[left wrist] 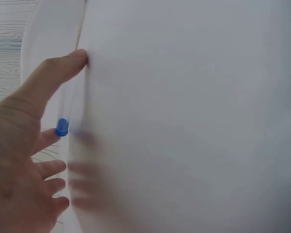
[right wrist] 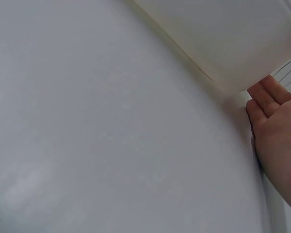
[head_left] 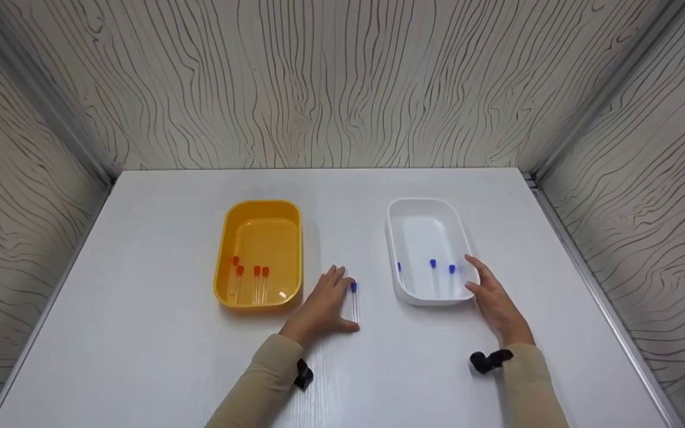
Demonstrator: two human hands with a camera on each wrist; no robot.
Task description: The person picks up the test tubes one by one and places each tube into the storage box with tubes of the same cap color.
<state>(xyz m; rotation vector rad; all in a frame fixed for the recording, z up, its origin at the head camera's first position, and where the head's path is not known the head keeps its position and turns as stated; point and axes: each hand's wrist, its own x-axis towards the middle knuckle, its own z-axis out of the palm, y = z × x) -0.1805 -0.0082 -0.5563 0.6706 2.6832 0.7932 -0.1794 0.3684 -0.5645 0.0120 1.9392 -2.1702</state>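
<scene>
My left hand (head_left: 321, 306) is low over the table with its fingers spread. In the head view, its index finger is at the blue cap of a clear tube (head_left: 355, 306), and its thumb is by the tube's other end. The left wrist view shows the blue cap (left wrist: 62, 127) beside the index fingertip; the thumb hides part of the tube. My right hand (head_left: 500, 306) holds the right side of a white tray (head_left: 429, 301), thumb and index finger at the rim. Other fingers (right wrist: 264, 99) lie against the tray's outside. Three blue-capped tubes (head_left: 434, 276) lie in this tray.
A yellow tray (head_left: 265, 229) stands to the left, with several red-capped tubes (head_left: 257, 285) in its near part. Both trays are on a white table (head_left: 158, 238). Wood-patterned panels (head_left: 319, 83) rise behind the table and at both sides.
</scene>
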